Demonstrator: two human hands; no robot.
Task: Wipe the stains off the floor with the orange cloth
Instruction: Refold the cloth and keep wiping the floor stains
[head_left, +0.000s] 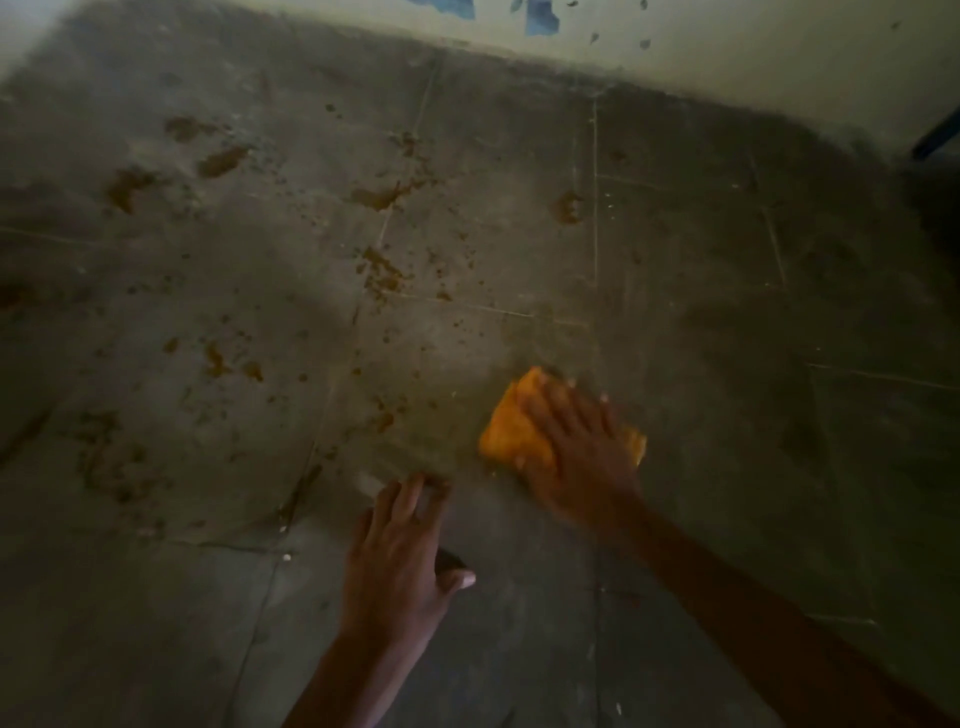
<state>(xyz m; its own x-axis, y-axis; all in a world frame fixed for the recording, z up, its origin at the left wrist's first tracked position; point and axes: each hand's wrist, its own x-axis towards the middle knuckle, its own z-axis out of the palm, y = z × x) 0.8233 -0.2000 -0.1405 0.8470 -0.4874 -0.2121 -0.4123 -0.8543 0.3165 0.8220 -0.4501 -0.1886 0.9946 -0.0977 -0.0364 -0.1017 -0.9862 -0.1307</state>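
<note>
Right hand (576, 452) presses the orange cloth (511, 431) with flat fingers, left hand (400, 551) braced flat, empty, on the floor (727, 312); advise firm overlapping strokes toward the brown stains (382, 197).

cloth (511, 426): orange | floor (701, 338): grey, pale crack lines | stains (382, 196): brown | wall (727, 47): cream, blue flecks

The picture is dark and fuzzy. The wall (727, 57) up top is brightest, and the floor (753, 322) corners are darkest. The right hand (576, 447) looks blurry.
</note>
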